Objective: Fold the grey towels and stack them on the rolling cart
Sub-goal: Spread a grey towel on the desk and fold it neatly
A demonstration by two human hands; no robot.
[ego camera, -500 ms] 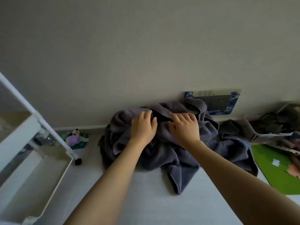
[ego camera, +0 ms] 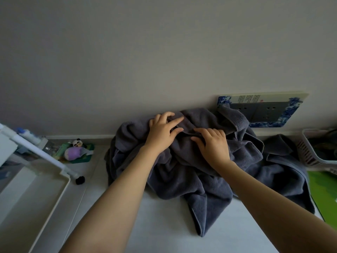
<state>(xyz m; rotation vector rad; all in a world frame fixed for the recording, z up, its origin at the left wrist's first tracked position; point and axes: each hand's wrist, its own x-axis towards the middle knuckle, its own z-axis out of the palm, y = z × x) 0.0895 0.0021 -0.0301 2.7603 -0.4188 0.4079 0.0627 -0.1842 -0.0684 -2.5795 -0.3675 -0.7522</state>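
Single head-mounted wide-angle view, looking forward and down from close above the white surface (ego camera: 160, 225) toward the wall (ego camera: 164, 52). Both forearms enter from the lower edge; the frame's margins curve with lens distortion.

1. The crumpled dark grey terry cloth towels (ego camera: 191, 172) look soft, thick and matt.
2. The white plastic rolling cart tray (ego camera: 54, 194) is smooth, with a slight sheen.
3. The pale floor (ego camera: 160, 225) looks smooth and matt.
4. The white plastic slotted basket (ego camera: 308, 154) looks hard.
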